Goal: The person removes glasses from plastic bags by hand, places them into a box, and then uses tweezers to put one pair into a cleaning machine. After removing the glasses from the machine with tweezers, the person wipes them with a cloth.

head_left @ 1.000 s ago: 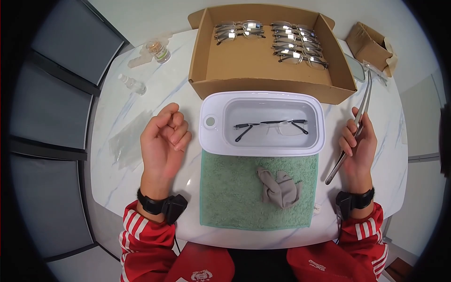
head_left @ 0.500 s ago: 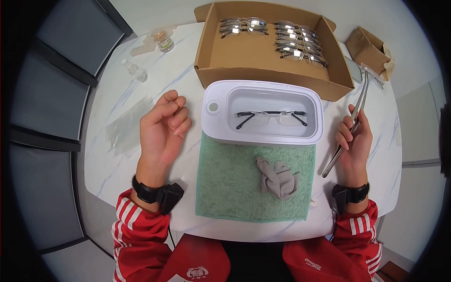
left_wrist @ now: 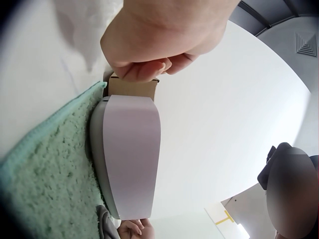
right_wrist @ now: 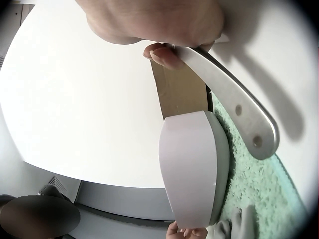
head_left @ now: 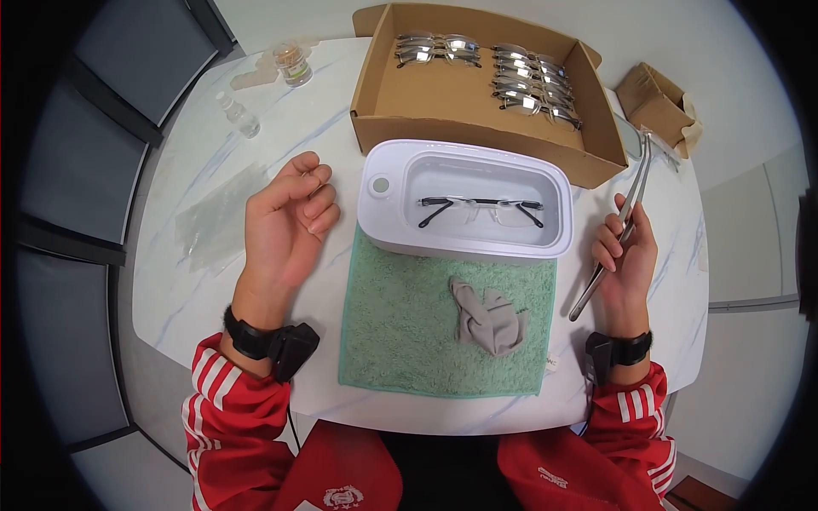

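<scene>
My left hand (head_left: pixel 285 217) hovers by the left side of a white ultrasonic-cleaner-like basin (head_left: pixel 381 230), its fingers loosely curled and nothing in them. A pair of rimless eyeglasses (head_left: pixel 481 201) with dark temples lies inside that basin. To the right of the basin, my right hand (head_left: pixel 626 264) holds long metal tweezers (head_left: pixel 586 297), tips pointing away from me. In the right wrist view the rounded rear end of the tweezers (right_wrist: pixel 224 84) sticks out below the hand. Nearer me, a crumpled grey cloth (head_left: pixel 490 322) lies on a green towel (head_left: pixel 383 341).
Behind the basin stands an open cardboard box (head_left: pixel 477 132) with two rows of eyeglasses (head_left: pixel 528 81). A small carton (head_left: pixel 652 98) sits at the back right. On the left are a spray bottle (head_left: pixel 239 115), a jar (head_left: pixel 294 66) and clear plastic bags (head_left: pixel 217 221).
The head view has shifted, so the whole scene sits further left and higher. Both hands keep nearly the same pose, the tweezers still in the right one.
</scene>
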A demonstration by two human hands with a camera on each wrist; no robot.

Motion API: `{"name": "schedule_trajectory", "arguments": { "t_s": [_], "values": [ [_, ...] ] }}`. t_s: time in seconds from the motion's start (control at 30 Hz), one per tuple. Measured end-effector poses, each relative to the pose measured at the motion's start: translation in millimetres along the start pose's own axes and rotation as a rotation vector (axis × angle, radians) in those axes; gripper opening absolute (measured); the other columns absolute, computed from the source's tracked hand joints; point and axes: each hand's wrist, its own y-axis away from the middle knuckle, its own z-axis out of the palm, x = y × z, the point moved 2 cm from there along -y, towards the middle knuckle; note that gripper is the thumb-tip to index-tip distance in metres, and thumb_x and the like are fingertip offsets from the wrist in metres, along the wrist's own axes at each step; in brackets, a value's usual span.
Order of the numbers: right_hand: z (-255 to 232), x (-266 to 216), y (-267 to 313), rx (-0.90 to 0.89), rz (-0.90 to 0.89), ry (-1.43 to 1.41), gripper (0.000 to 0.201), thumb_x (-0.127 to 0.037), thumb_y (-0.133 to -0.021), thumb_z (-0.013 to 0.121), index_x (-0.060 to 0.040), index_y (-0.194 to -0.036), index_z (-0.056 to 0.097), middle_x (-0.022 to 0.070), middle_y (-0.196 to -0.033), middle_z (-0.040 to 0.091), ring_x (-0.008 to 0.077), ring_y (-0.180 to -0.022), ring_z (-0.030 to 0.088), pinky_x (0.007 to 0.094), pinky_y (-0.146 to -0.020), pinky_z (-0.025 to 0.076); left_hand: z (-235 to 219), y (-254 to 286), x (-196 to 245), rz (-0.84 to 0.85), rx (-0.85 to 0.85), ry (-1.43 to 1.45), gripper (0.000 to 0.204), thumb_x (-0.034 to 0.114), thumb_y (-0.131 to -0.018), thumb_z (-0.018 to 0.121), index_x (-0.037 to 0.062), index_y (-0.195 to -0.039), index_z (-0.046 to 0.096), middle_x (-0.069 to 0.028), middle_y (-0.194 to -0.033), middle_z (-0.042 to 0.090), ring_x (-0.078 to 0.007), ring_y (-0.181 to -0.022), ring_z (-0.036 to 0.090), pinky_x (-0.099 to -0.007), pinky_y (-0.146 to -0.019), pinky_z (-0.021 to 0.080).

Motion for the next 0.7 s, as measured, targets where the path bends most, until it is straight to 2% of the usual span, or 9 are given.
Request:
{"name": "schedule_trajectory", "arguments": {
  "t_s": [0.2, 0.3, 0.37, 0.4, 0.43, 0.5, 0.6, 0.63, 0.7],
  "values": [
    [4, -19, 6, -0.058, -0.056, 0.043, 0.033, -0.031, -0.107, 0.047, -0.004, -0.125, 0.051, -0.0002, -0.078, 0.045, 0.0058, -0.053, 0.037, 0.0201, -0.039, 0.029, -1, 0, 1, 0.026, -0.004, 0.013, 0.027, 0.002, -0.085, 0.056, 0.0028, -0.112, 0.05, -0.0036, -0.089, 0.05, -0.01, -0.063, 0.039, -0.0233, -0.053, 0.035],
    [36, -50, 27, -0.244, -0.412, 0.383, 0.045, -0.032, -0.107, 0.05, -0.0025, -0.141, 0.047, -0.0007, -0.078, 0.05, 0.0064, -0.057, 0.042, 0.0216, -0.046, 0.033, -4, 0, 2, 0.046, 0.023, -0.047, 0.023, 0.004, -0.087, 0.058, 0.0037, -0.109, 0.052, -0.0017, -0.087, 0.051, -0.0098, -0.063, 0.043, -0.0249, -0.055, 0.036],
    [50, -84, 38, -0.381, -0.527, 1.014, 0.045, -0.029, -0.106, 0.052, 0.0004, -0.14, 0.052, -0.0027, -0.075, 0.049, 0.0058, -0.059, 0.042, 0.0208, -0.051, 0.032, -4, -1, 1, 0.017, 0.034, -0.089, 0.024, 0.005, -0.087, 0.057, 0.0036, -0.11, 0.052, -0.0015, -0.085, 0.051, -0.0097, -0.063, 0.043, -0.0253, -0.055, 0.036],
    [68, -99, 51, -0.453, -0.476, 1.288, 0.044, -0.026, -0.103, 0.057, 0.0026, -0.136, 0.058, -0.0033, -0.075, 0.051, 0.0054, -0.063, 0.041, 0.0207, -0.056, 0.032, -4, -3, 0, 0.011, 0.024, -0.082, 0.024, 0.005, -0.087, 0.057, 0.0036, -0.11, 0.052, -0.0015, -0.085, 0.051, -0.0097, -0.063, 0.043, -0.0253, -0.055, 0.036],
    [86, -107, 64, -0.389, -0.413, 1.509, 0.039, -0.019, -0.098, 0.064, 0.0028, -0.13, 0.064, 0.0015, -0.077, 0.059, 0.0087, -0.066, 0.046, 0.0241, -0.059, 0.038, -3, -2, 0, 0.009, 0.03, -0.097, 0.025, 0.007, -0.086, 0.057, 0.0043, -0.111, 0.052, -0.002, -0.085, 0.052, -0.0098, -0.063, 0.042, -0.0245, -0.055, 0.035],
    [105, -115, 79, -0.383, -0.396, 1.741, 0.033, -0.009, -0.091, 0.067, 0.0027, -0.121, 0.069, 0.0066, -0.077, 0.063, 0.0122, -0.069, 0.051, 0.029, -0.062, 0.043, -1, -1, -1, 0.005, 0.021, -0.111, 0.026, 0.008, -0.086, 0.056, 0.005, -0.111, 0.051, -0.0024, -0.085, 0.052, -0.0099, -0.063, 0.042, -0.0237, -0.054, 0.035],
    [130, -121, 100, -0.201, -0.305, 1.871, 0.032, -0.006, -0.089, 0.067, 0.0068, -0.119, 0.068, 0.0079, -0.084, 0.067, 0.0139, -0.076, 0.057, 0.0296, -0.073, 0.048, -2, -3, -1, 0.018, 0.035, -0.123, 0.026, 0.008, -0.086, 0.055, 0.005, -0.111, 0.051, -0.0022, -0.085, 0.052, -0.0101, -0.063, 0.042, -0.0239, -0.054, 0.035],
    [133, -118, 101, -0.2, -0.304, 1.873, 0.032, -0.006, -0.089, 0.067, 0.0068, -0.119, 0.068, 0.0079, -0.084, 0.067, 0.0139, -0.076, 0.057, 0.0296, -0.073, 0.048, -2, -4, -1, 0.01, 0.034, -0.12, 0.026, 0.008, -0.086, 0.055, 0.0048, -0.112, 0.051, -0.0021, -0.085, 0.051, -0.01, -0.063, 0.042, -0.0237, -0.054, 0.035],
    [131, -112, 102, -0.209, -0.369, 1.878, 0.03, 0.0, -0.083, 0.068, 0.0041, -0.112, 0.071, 0.0168, -0.074, 0.063, 0.0172, -0.067, 0.055, 0.0326, -0.065, 0.046, -3, -3, 0, -0.003, 0.044, -0.13, 0.026, 0.008, -0.086, 0.055, 0.0045, -0.112, 0.051, -0.0021, -0.084, 0.051, -0.01, -0.063, 0.041, -0.0236, -0.054, 0.035]
  ]
}}
